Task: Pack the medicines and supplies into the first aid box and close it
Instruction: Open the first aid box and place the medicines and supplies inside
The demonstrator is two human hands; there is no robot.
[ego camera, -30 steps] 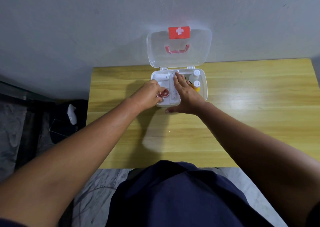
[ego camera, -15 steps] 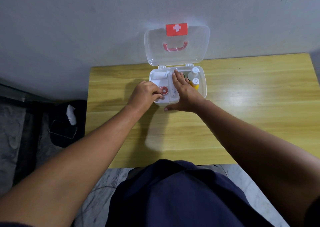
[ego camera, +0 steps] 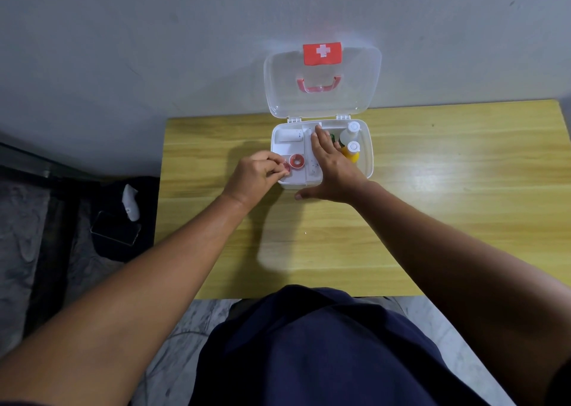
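From the head camera, the first aid box sits at the far side of the desk, by the wall. Its clear lid stands straight up, so the box is not closed yet.

Many things are already inside. A white roll lies in the back left part. A red tape ring lies in front of it. A white bottle and a yellow bottle stand on the right side.

The left hand is at the left front corner of the box. Its grip is pinched on a small red thing, which looks like it goes in next. The right hand lies flat and open on the middle of the box, holding nothing.

No more supplies are on the desk. I think the packing is almost done. Then only the lid must come down.
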